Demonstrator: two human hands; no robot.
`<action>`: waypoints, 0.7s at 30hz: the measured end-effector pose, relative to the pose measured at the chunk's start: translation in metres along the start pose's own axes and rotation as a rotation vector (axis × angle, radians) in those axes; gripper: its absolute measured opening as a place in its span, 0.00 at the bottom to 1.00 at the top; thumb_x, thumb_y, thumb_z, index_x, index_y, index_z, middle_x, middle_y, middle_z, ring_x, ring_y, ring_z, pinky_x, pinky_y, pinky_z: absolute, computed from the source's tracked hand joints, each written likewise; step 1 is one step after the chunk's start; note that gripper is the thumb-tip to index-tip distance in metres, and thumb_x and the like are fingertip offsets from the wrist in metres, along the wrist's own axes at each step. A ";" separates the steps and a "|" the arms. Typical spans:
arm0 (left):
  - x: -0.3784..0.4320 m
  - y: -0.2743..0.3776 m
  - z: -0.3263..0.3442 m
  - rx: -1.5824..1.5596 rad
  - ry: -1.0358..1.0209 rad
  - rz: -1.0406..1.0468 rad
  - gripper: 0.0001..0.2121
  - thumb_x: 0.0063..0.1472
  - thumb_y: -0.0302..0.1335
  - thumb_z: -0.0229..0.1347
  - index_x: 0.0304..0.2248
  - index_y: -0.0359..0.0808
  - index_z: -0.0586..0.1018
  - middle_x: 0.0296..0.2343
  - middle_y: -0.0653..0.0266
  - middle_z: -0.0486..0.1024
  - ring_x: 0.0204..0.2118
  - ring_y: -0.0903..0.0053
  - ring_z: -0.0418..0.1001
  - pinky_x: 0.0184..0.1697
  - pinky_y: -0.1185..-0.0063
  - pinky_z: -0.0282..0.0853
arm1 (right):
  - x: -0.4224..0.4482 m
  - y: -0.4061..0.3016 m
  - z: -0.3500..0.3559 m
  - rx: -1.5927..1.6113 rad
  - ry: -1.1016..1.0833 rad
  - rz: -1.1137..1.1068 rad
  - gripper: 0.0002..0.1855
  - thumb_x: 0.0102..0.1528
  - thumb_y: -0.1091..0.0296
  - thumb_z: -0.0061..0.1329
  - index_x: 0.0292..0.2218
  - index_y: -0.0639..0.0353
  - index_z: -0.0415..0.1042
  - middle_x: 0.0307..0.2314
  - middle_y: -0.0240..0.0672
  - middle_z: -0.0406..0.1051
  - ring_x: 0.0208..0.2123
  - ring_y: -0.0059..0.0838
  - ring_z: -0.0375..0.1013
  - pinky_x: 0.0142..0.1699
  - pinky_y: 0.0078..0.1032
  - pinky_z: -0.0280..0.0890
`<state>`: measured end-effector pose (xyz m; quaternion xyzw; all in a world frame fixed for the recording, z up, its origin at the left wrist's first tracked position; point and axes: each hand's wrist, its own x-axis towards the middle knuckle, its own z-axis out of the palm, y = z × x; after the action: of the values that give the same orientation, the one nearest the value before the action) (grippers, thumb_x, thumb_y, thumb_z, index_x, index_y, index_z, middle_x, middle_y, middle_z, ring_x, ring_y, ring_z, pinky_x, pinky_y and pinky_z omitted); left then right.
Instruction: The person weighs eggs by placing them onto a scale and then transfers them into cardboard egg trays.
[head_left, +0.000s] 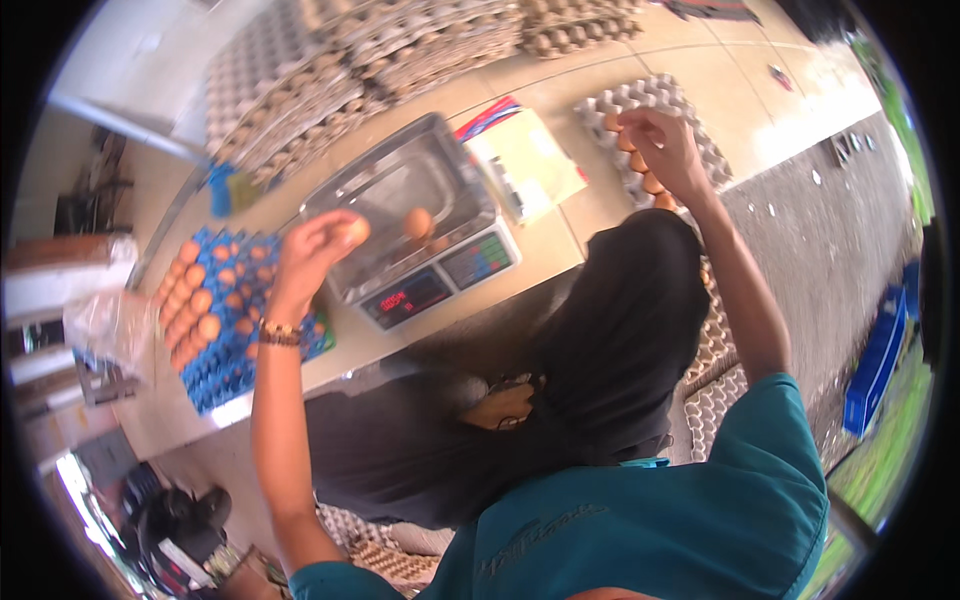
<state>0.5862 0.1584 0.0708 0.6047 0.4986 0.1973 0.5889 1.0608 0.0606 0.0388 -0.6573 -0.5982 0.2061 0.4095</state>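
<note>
My left hand (309, 251) pinches a brown egg (360, 231) over the left rim of the scale's metal pan (367, 184). Another brown egg (418, 223) lies in that pan, above the lit display of the digital scale (446, 279). Beneath and left of my left wrist is a blue egg tray (217, 379) bearing several brown eggs (201, 301). My right hand (660, 142) is at a grey egg tray (705, 154) with a row of brown eggs (637, 162). Its fingertips are by the row's far egg (613, 122); whether they grip it is unclear.
Tall stacks of egg trays (442, 52) stand beyond the scale. Papers (536, 161) with a pen (507, 184) lie between scale and grey tray. The tiled ledge (540, 262) ends before my knees. More trays (712, 412) sit beside my right leg, and a plastic bag (112, 330) is far left.
</note>
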 end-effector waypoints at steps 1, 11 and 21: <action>-0.006 0.009 0.005 -0.101 -0.013 0.012 0.14 0.60 0.23 0.55 0.45 0.30 0.74 0.39 0.61 0.76 0.42 0.75 0.75 0.47 0.78 0.71 | 0.012 -0.035 0.016 0.050 -0.104 -0.039 0.14 0.55 0.75 0.47 0.44 0.62 0.72 0.35 0.41 0.76 0.36 0.26 0.76 0.41 0.26 0.71; -0.038 0.021 0.016 -0.430 0.074 0.080 0.18 0.61 0.21 0.51 0.52 0.30 0.68 0.39 0.58 0.75 0.40 0.72 0.76 0.48 0.76 0.73 | 0.009 -0.211 0.200 0.177 -0.416 -0.495 0.32 0.46 0.70 0.56 0.52 0.67 0.63 0.33 0.45 0.75 0.31 0.41 0.76 0.37 0.31 0.72; -0.109 0.007 -0.026 -0.023 0.307 0.157 0.22 0.64 0.28 0.52 0.56 0.36 0.65 0.50 0.51 0.68 0.51 0.71 0.69 0.55 0.77 0.63 | 0.026 -0.149 0.239 -0.129 -0.405 -0.224 0.17 0.46 0.71 0.51 0.41 0.59 0.71 0.30 0.44 0.75 0.33 0.44 0.75 0.39 0.34 0.70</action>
<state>0.5210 0.0822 0.1210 0.5979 0.5315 0.3382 0.4956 0.7926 0.1470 0.0226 -0.5570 -0.7491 0.2485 0.2585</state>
